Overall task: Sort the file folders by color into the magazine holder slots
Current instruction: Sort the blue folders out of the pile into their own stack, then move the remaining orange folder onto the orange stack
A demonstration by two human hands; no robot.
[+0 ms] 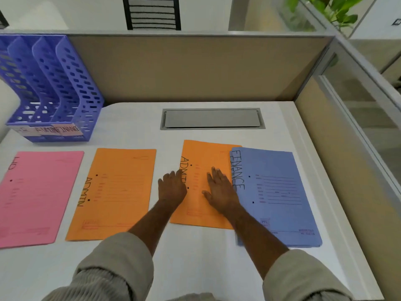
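Several folders lie flat in a row on the white desk. A pink folder [36, 198] is at the left, an orange folder marked ADMIN [117, 192] beside it. A second orange ADMIN folder [201, 155] lies right of centre, its right edge under blue folders marked FINANCE [280, 196]. My left hand [172, 187] rests at that orange folder's left edge, fingers loosely bent. My right hand [221, 190] lies flat on the same folder, fingers straight. The purple magazine holder [65, 83] stands at the back left, its slots holding no folders and paper labels on its front.
A grey cable hatch [211, 118] is set into the desk behind the folders. Tan partition walls [195, 68] close the desk at the back and right. A plant [325, 11] shows above the right corner.
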